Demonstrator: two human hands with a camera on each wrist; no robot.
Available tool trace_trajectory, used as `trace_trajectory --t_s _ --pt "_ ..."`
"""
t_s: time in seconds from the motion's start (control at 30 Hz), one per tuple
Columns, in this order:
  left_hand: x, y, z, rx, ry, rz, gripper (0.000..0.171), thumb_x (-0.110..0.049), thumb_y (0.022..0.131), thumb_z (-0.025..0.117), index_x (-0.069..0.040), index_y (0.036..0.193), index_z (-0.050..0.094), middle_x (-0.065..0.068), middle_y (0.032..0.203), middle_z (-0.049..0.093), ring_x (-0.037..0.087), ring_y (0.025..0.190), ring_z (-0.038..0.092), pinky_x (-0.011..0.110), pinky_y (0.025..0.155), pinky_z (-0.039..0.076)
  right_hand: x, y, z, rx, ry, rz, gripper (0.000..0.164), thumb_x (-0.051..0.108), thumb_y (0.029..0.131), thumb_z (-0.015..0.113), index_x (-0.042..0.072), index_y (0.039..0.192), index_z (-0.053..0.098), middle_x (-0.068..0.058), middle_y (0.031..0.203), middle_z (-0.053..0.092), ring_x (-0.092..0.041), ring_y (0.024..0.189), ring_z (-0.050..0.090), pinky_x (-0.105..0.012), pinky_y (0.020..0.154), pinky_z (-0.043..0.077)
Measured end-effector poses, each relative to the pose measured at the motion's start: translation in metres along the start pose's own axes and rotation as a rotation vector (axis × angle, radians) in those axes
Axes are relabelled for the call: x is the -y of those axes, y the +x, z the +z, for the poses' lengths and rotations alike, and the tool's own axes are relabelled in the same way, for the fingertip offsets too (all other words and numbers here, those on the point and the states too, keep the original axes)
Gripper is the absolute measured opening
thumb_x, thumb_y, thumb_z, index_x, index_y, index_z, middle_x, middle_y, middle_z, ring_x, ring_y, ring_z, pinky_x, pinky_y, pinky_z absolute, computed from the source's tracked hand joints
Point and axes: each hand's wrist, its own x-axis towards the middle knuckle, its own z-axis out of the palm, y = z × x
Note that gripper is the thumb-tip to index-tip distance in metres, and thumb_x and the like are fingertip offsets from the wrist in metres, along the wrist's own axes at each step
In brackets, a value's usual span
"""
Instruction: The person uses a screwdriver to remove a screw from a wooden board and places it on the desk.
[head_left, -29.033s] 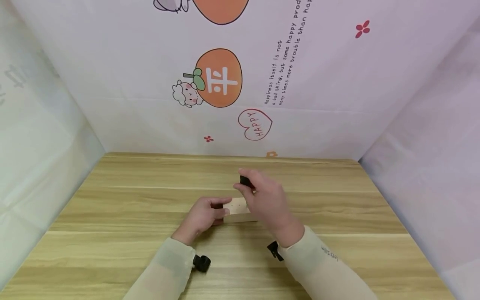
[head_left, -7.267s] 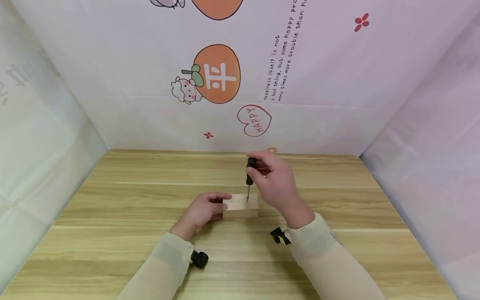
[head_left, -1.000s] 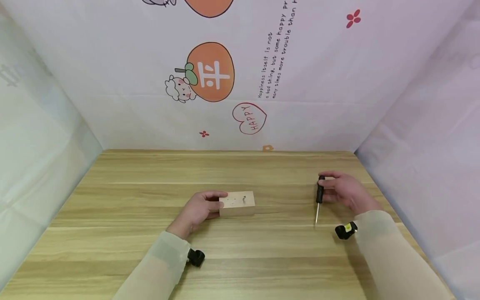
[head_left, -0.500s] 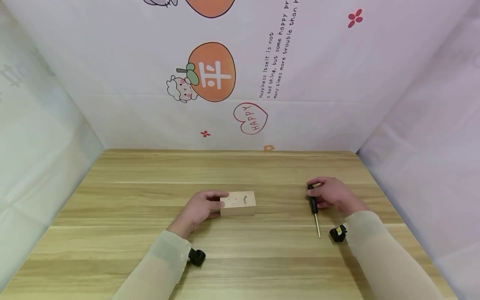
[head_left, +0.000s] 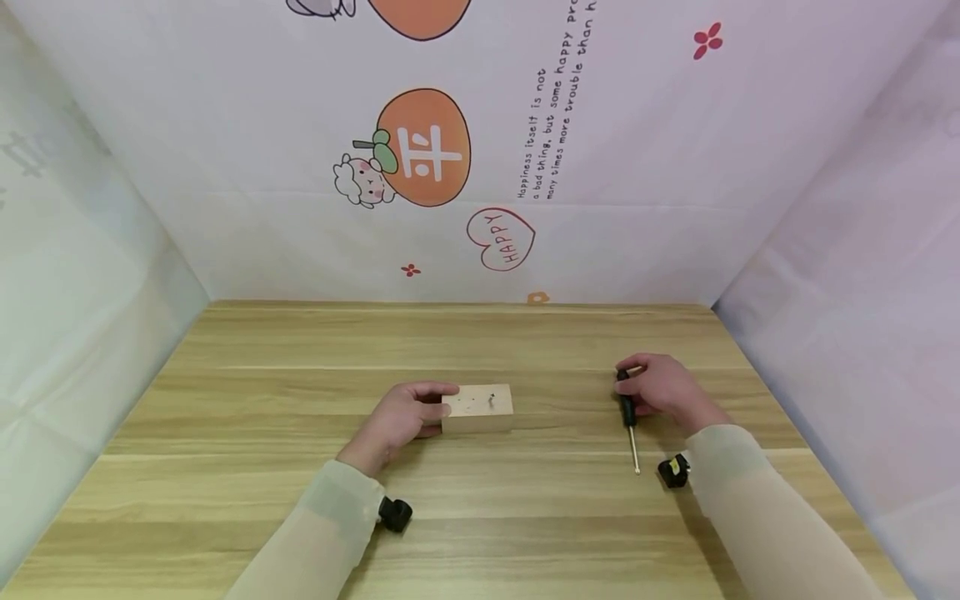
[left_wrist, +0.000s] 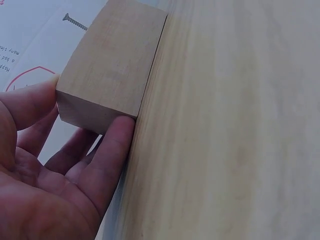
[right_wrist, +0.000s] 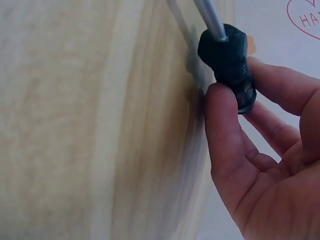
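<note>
My left hand grips the left end of a pale wooden block on the table, thumb on the near side. A metal screw sticks up from the block's top, towards its right end, with its head well above the wood. Several small dark holes dot the top nearer my fingers. Off to the right, my right hand pinches the black handle of a screwdriver between thumb and fingers. Its steel shaft points towards me, low over the table; whether the tip touches the wood I cannot tell.
The wood-grain table ends at a printed white cloth backdrop behind, with white cloth walls on both sides. A small black wrist camera sits at the left cuff, and another camera at the right cuff.
Seven seconds ago the screwdriver stood upright on the screw; it has since moved right, away from the block. In the last second it shifted slightly left and lowered. The left hand stays put.
</note>
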Motion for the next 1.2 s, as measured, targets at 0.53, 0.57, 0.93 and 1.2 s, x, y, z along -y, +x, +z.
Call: trace_trajectory --t_s 0.53,0.57,0.93,1.2 --pt "-0.001 0.002 0.002 -0.002 -0.013 -0.011 0.029 -0.002 0.094 0.068 -0.009 0.122 0.073 0.009 0.134 0.059 0.023 0.103 0.065 0.043 0.087 0.054 -0.001 0.0 0.002 0.001 -0.068 -0.028 0.048 0.008 0.092 0.072 -0.004 0.135 0.054 -0.025 0.124 0.054 -0.026 0.087 0.064 -0.038 0.067 0.058" --pt "-0.001 0.002 0.002 -0.002 -0.013 -0.012 0.029 -0.002 0.094 0.068 -0.009 0.122 0.073 0.009 0.134 0.059 0.023 0.103 0.065 0.043 0.087 0.054 -0.001 0.0 0.002 0.001 -0.069 -0.027 0.048 0.008 0.092 0.072 -0.003 0.135 0.054 -0.025 0.124 0.054 -0.026 0.087 0.064 -0.038 0.067 0.058" --pt "-0.001 0.001 0.002 -0.003 -0.013 -0.009 0.029 -0.002 0.094 0.068 -0.009 0.121 0.073 0.009 0.136 0.057 0.023 0.103 0.064 0.043 0.087 0.054 0.005 -0.001 -0.008 -0.026 0.029 -0.036 0.055 0.019 0.097 0.068 -0.003 0.143 0.047 -0.027 0.128 0.055 -0.031 0.095 0.063 -0.041 0.074 0.058" --pt "-0.001 0.001 0.002 -0.004 -0.016 -0.013 0.029 -0.002 0.094 0.067 -0.009 0.121 0.073 0.01 0.136 0.057 0.023 0.103 0.064 0.044 0.087 0.054 0.025 -0.009 -0.019 0.231 1.133 -0.151 0.068 0.047 0.102 0.053 0.014 0.154 0.027 -0.018 0.153 0.026 -0.044 0.143 0.022 -0.055 0.111 0.026"
